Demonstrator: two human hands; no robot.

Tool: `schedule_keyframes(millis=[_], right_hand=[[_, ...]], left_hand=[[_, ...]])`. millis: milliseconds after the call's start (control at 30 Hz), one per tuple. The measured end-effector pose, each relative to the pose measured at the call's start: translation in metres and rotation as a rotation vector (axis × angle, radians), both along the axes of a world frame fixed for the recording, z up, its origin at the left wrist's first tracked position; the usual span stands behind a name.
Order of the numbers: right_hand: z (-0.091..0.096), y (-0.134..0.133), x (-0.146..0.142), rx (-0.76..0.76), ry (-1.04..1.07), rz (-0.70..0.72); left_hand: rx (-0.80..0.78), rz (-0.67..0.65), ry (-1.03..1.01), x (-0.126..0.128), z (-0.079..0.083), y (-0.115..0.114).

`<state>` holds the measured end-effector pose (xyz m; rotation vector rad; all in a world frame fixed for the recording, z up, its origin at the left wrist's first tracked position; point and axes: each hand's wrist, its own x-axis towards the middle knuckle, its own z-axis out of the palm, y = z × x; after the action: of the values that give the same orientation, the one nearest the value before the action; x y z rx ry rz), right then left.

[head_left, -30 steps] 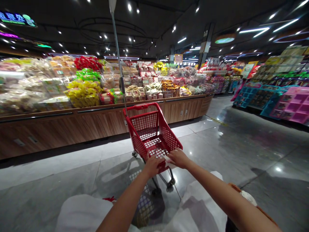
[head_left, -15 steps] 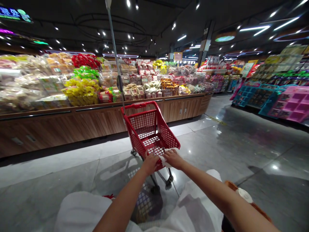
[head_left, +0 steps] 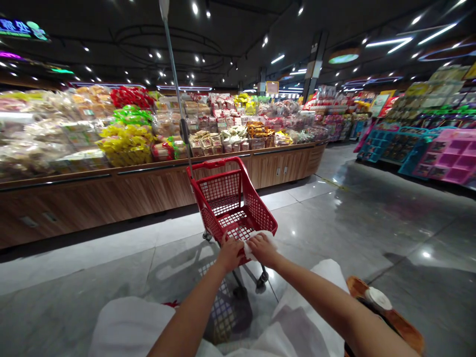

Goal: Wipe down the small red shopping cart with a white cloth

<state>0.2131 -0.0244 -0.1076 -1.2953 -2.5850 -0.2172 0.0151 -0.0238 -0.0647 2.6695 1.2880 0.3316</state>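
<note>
A red plastic shopping cart [head_left: 260, 210] stands in front of me, its basket holding nothing that I can see. My left hand [head_left: 229, 253] is closed over the near rim of the basket. Just to its right, my right hand [head_left: 262, 248] presses a thin white cloth [head_left: 273, 240] against the same rim, fingers bent over it. The cloth sticks out on both sides of the right hand. Whether it is fabric or paper I cannot tell.
Behind the cart runs a long wooden display counter [head_left: 159, 186] heaped with bagged snacks [head_left: 126, 144]. A tall metal pole [head_left: 173, 64] rises near the cart's far handle. Pink and blue racks [head_left: 449, 153] stand at right. A brown item [head_left: 403, 327] lies low beside me.
My right hand has slid slightly left along the rim with the white cloth, closer to the left hand. The left hand and the cart have barely moved.
</note>
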Motion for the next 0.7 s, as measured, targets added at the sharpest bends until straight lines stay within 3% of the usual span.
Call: schedule_keyframes(millis=[67,233,300,533,633,700], right_hand=[[0.003,0.002,0.002,0.003,0.01,0.028],[0.032,0.018,0.066,-0.039,-0.063,0.085],[0.035,0.017,0.074,-0.044,-0.066,0.066],[0.004,-0.014,-0.01,-0.053,0.047,-0.012],[0.007,-0.015,-0.017,-0.096,0.046,0.027],[0.014,-0.011,-0.004,-0.138,0.011,0.097]], left_hand=[[-0.013,-0.016,0.008,-0.005,0.001,0.003],[0.003,-0.086,0.021,-0.017,0.001,0.005],[0.031,-0.073,0.03,-0.016,0.0,0.001],[0.055,-0.004,0.057,-0.002,-0.014,-0.012],[0.055,-0.073,0.063,-0.013,-0.015,-0.002],[0.068,-0.158,0.062,-0.031,-0.006,0.015]])
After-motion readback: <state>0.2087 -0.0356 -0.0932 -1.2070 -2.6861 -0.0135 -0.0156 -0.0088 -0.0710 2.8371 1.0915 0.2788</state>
